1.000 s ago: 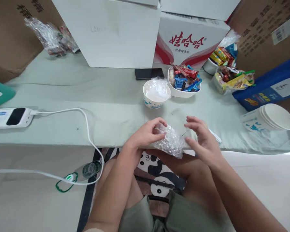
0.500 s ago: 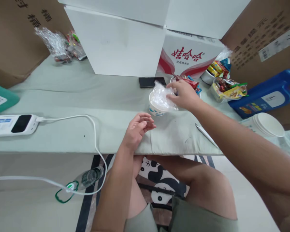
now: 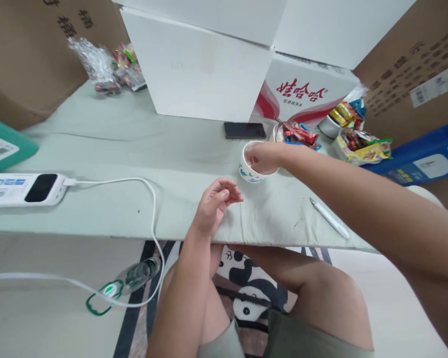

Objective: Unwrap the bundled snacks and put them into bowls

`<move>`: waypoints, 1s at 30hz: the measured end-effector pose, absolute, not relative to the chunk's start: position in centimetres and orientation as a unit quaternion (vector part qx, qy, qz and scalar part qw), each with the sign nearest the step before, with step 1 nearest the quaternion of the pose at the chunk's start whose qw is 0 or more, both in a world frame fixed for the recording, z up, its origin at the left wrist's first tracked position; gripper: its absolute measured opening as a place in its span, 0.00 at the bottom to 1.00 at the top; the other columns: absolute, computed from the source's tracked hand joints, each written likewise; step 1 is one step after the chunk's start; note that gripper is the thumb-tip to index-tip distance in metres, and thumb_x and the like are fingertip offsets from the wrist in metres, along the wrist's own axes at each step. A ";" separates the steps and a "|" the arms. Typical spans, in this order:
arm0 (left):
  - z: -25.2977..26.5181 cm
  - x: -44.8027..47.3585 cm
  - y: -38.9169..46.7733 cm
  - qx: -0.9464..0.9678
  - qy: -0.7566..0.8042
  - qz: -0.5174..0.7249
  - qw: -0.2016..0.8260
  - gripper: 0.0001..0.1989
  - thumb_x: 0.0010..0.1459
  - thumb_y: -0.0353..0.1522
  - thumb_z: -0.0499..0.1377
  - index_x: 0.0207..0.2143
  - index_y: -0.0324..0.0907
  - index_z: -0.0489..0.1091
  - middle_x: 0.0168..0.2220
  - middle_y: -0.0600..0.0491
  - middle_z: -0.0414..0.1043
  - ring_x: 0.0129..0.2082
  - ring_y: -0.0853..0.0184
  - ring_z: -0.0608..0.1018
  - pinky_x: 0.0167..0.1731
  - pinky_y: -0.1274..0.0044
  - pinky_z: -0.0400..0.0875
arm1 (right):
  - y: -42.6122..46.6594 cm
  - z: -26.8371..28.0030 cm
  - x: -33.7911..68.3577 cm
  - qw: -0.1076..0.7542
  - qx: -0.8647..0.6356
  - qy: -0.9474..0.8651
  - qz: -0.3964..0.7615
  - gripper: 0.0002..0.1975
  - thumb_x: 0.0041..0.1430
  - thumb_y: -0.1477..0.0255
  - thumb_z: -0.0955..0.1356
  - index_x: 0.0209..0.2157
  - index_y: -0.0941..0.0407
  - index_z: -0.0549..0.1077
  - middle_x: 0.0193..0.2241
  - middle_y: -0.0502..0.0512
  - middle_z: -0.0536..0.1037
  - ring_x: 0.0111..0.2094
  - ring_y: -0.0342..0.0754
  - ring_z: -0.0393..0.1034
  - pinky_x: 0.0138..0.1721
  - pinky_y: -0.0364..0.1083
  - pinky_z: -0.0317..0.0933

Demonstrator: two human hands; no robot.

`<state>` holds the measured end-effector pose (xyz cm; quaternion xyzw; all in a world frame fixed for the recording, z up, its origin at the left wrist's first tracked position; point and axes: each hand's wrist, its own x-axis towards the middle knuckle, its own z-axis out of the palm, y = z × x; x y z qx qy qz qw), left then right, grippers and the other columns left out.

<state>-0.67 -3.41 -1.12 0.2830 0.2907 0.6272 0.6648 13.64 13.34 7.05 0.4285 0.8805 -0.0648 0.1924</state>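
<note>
My right hand [image 3: 266, 156] reaches down into a white paper bowl [image 3: 249, 175] with a blue print, its fingers curled together inside the rim. The crumpled clear plastic they press is mostly hidden by the hand and the bowl's wall. Left of the bowl, my left hand [image 3: 220, 201] hovers above the table's front part, fingers loosely bent and apart, holding nothing. Just behind the bowl lies a black phone [image 3: 245, 130]. A second bowl with red-wrapped snacks [image 3: 300, 134] stands behind my right wrist.
A white pen-like cutter [image 3: 330, 219] lies near the table's front edge. Snack packs [image 3: 362, 145] and a blue jug [image 3: 429, 154] are at the right. A power bank [image 3: 26, 190] with a white cable [image 3: 149, 199] sits left. Boxes [image 3: 205, 69] line the back.
My right hand has moved from on top of the clear plastic down into the bowl, and the plastic no longer stands above the rim. My left hand has hardly moved. The view has shifted slightly.
</note>
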 end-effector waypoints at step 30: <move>-1.2 1.2 -2.3 0.287 0.316 0.616 0.661 0.15 0.45 0.41 0.72 0.32 0.42 0.77 0.29 0.53 0.77 0.29 0.68 0.79 0.34 0.75 0.78 | 12.3 0.3 38.9 -0.487 0.766 0.369 -0.200 0.15 0.52 0.76 0.69 0.43 0.53 0.70 0.31 0.47 0.72 0.29 0.42 0.68 0.27 0.40 0.65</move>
